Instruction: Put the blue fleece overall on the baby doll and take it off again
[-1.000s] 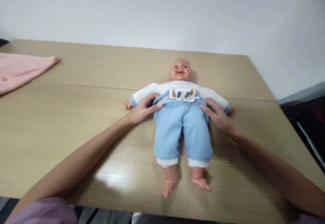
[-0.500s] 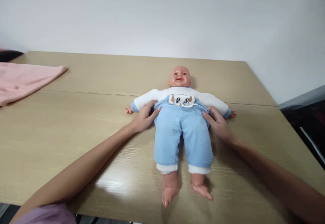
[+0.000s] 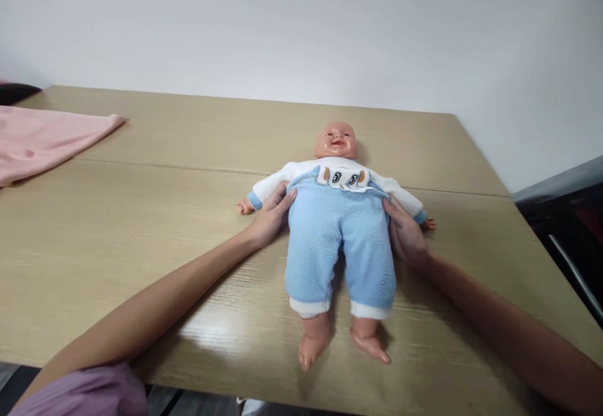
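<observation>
A baby doll (image 3: 335, 141) lies on its back on the wooden table (image 3: 141, 227), head away from me. It wears a white top and light blue fleece trousers (image 3: 340, 240) with white cuffs. My left hand (image 3: 269, 215) pinches the trousers' waistband at the doll's left-hand side, fingers closed on the fabric. My right hand (image 3: 404, 235) grips the waistband on the other side, beside the doll's arm. The waistband sits high on the chest, just under the printed eyes on the top.
A pink cloth (image 3: 44, 141) lies at the table's far left. A white wall stands behind the table. Dark furniture (image 3: 565, 227) sits off the right edge. The table's near edge runs just below the doll's bare feet.
Both hands have pulled the trousers' waistband further up the doll's body, covering more of the white top. The doll has shifted slightly.
</observation>
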Motion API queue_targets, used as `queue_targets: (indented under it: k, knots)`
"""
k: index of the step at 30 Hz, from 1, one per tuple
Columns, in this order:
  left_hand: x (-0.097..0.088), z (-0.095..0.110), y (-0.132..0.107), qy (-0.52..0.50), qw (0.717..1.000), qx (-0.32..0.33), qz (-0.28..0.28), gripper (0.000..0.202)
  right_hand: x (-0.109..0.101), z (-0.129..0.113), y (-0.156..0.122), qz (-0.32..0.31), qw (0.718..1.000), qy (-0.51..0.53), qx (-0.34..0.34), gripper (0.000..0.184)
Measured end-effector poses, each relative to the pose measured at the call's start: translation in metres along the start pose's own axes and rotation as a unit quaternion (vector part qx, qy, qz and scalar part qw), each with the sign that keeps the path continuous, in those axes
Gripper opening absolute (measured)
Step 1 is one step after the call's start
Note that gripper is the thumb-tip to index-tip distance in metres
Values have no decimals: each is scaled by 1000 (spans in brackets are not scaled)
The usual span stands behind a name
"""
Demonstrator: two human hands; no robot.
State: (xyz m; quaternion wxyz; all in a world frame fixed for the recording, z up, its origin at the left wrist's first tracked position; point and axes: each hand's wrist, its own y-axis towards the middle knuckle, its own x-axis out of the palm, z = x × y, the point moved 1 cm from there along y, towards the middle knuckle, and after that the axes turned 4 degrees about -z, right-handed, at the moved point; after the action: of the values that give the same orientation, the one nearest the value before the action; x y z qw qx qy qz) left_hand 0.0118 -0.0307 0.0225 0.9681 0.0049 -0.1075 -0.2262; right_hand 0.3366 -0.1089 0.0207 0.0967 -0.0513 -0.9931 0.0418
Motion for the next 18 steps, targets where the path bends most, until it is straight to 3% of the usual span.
queue_targets:
  k: [7,10,13,18]
  knots:
    - [-14,15,10,149,985,52,-70,66,-19,-8,13,-2,995,-95,-38,66]
    - [-18,22,11,174,978,45,-105,65,-21,-8,14,1,992,-118,-53,58]
    - [-20,23,11,171,977,38,-122,64,-22,-7,14,2,988,-136,-71,42]
    - [-23,11,12,61,995,25,-76,62,-20,-8,12,-9,991,-76,-108,34]
